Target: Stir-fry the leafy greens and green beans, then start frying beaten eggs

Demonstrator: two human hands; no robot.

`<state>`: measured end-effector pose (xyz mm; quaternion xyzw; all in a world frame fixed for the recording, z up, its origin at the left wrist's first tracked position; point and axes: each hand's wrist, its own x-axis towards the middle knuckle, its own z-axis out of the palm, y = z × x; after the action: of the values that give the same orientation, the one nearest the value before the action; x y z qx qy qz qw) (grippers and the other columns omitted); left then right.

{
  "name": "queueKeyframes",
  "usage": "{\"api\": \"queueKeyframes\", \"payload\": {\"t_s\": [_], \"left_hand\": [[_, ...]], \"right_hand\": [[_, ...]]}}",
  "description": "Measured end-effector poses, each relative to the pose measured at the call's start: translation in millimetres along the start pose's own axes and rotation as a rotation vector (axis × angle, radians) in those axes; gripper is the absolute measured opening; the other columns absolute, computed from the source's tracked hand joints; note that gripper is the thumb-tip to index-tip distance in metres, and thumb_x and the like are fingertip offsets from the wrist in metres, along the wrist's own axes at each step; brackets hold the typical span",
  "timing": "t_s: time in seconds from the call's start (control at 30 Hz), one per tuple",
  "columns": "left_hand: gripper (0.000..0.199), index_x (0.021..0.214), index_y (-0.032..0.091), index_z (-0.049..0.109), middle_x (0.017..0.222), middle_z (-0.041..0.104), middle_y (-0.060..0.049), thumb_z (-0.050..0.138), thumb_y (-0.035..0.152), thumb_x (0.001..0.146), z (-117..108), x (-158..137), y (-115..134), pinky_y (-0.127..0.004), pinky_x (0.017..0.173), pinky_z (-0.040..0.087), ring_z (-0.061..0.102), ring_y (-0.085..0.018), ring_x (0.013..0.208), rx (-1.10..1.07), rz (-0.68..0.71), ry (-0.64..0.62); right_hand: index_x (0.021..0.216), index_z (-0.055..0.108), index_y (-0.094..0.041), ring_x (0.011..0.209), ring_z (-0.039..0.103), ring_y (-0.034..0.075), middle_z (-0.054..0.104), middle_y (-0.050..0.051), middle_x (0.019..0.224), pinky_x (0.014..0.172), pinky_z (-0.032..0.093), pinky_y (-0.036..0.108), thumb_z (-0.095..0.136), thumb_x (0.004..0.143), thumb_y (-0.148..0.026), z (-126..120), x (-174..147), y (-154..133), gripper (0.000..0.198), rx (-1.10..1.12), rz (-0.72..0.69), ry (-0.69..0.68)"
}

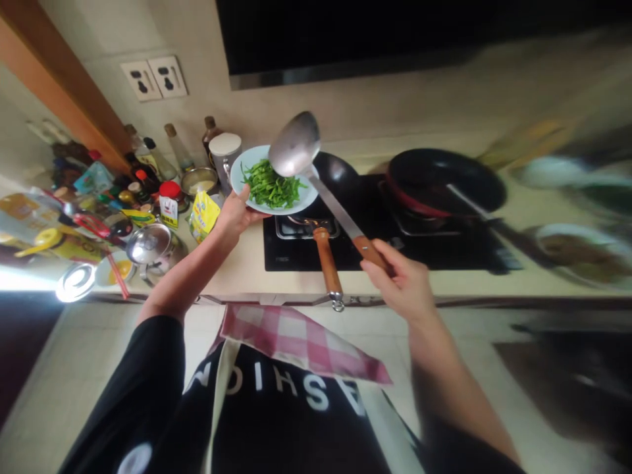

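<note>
Your left hand (236, 214) grips the plate (253, 158) by its edge near the wooden-handled pan (340, 171), seemingly to keep the greens (274, 187) level, while your right hand (402, 280) wraps round the ladle (340, 210) at its handle, perhaps for control.

The silvery, round-bowled metal ladle (332, 199) shines smoothly beyond the brown wooden handle (370, 251) in my right hand (402, 280). The pale-blue round plate (253, 158) in my left hand (237, 214) looks smooth.
</note>
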<state>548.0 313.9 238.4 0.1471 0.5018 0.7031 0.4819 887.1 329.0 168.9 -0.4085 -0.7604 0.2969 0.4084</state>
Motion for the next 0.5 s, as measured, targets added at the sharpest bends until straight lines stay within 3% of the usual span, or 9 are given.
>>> {"api": "queueKeyframes", "payload": {"t_s": [0.2, 0.5], "left_hand": [[0.05, 0.144, 0.022, 0.049, 0.131, 0.067, -0.015, 0.054, 0.043, 0.099, 18, 12, -3, -0.061, 0.09, 0.059, 0.066, -0.036, 0.119, 0.035, -0.007, 0.025], [0.053, 0.144, 0.023, 0.05, 0.129, 0.067, -0.013, 0.05, 0.051, 0.099, 26, 28, -2, -0.056, 0.089, 0.061, 0.068, -0.034, 0.116, 0.088, -0.024, 0.047]], "right_hand": [[0.12, 0.071, -0.019, 0.078, 0.071, 0.019, 0.075, 0.009, 0.103, 0.075, 0.06, 0.031, 0.064, 0.088, -0.042, 0, 11, -10, 0.04, -0.136, -0.177, -0.052], [0.126, 0.067, -0.016, 0.092, 0.072, 0.021, 0.073, 0.011, 0.113, 0.083, 0.058, 0.031, 0.053, 0.097, -0.039, 4, 20, 8, 0.039, -0.314, -0.358, -0.106]]}}
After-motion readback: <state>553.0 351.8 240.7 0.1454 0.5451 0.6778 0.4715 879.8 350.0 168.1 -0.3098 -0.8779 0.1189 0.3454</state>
